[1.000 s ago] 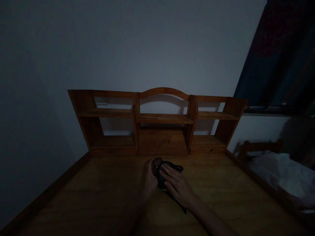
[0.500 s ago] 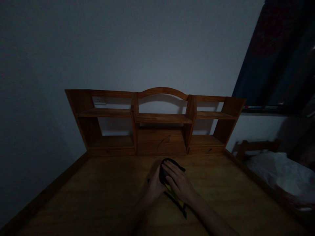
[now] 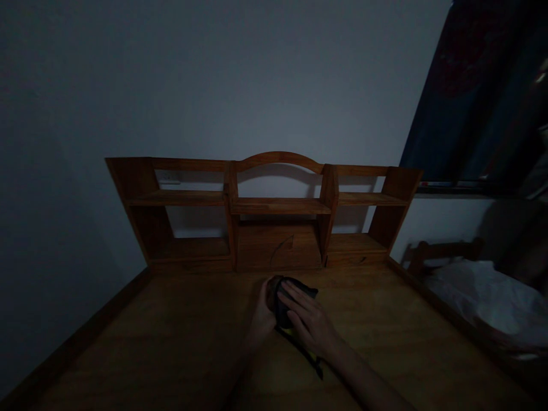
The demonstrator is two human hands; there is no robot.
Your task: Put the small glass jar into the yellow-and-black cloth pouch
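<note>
A small dark bundle (image 3: 280,308), black with a yellow strip trailing toward me, lies on the wooden desk (image 3: 171,342) in front of the shelf unit. My left hand (image 3: 261,319) curls against its left side. My right hand (image 3: 310,325) rests on top of it with the fingers laid flat and slightly apart, pressing down. In the dim light I cannot make out what the dark thing is.
A wooden desk-top shelf unit (image 3: 274,211) with an arched middle stands at the back against a pale wall. To the right are a wooden bed rail (image 3: 440,251), white bedding (image 3: 488,297) and a dark curtain (image 3: 479,91). A raised edge runs along the desk's left side.
Both hands have stayed on the dark bundle, shifting it slightly left and right on the desk. The view has drifted a little to the right.
</note>
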